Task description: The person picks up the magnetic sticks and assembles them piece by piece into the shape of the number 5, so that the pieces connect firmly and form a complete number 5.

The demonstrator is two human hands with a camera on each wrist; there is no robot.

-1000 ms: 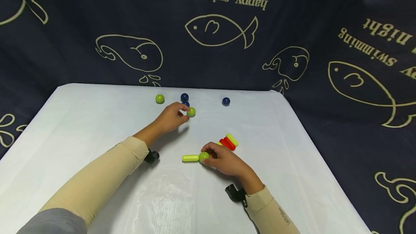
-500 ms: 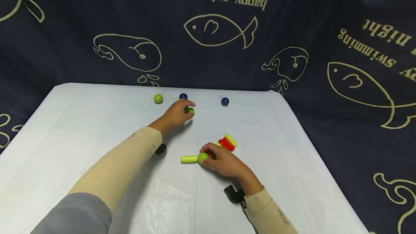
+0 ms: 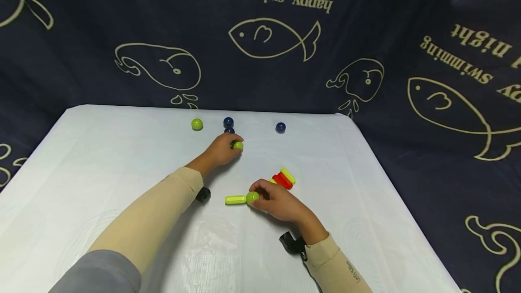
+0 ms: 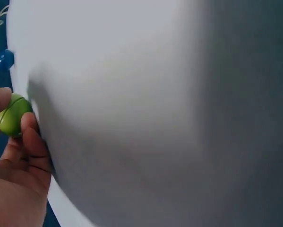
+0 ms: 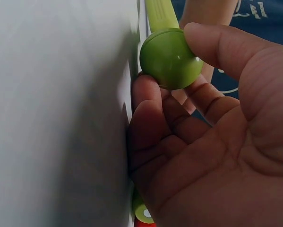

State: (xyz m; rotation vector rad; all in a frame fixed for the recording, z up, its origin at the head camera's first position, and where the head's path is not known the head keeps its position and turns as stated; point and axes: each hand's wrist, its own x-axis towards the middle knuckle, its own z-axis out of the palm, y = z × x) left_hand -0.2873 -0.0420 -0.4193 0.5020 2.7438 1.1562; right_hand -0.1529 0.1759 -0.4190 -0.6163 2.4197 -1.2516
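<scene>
My left hand [image 3: 221, 149] pinches a green ball [image 3: 238, 145] between thumb and fingers, close over the white table. In the left wrist view a seam line runs round this green ball [image 4: 13, 115]. Nearer the front, my right hand [image 3: 281, 200] holds a second green ball [image 3: 252, 198] with thumb and fingertips. A yellow-green rod [image 3: 235, 200] extends left from that ball, its end right at the ball. The right wrist view shows the ball [image 5: 171, 59] in the fingers with the rod [image 5: 161, 14] behind it. Just beyond the right hand lie red rods [image 3: 282, 180] and a yellow-green rod [image 3: 288, 176].
Two blue balls, the farther blue ball [image 3: 228, 122] and the nearer blue ball [image 3: 229, 130], sit behind the left hand. Another green ball [image 3: 197, 124] lies to their left, another blue ball [image 3: 280, 127] to their right. A dark printed cloth [image 3: 260, 80] hangs behind the table [image 3: 325, 148].
The left hand has reached farther right, closed on the green ball and drawn it slightly nearer, away from the blue balls. The right hand keeps its hold on its ball.
</scene>
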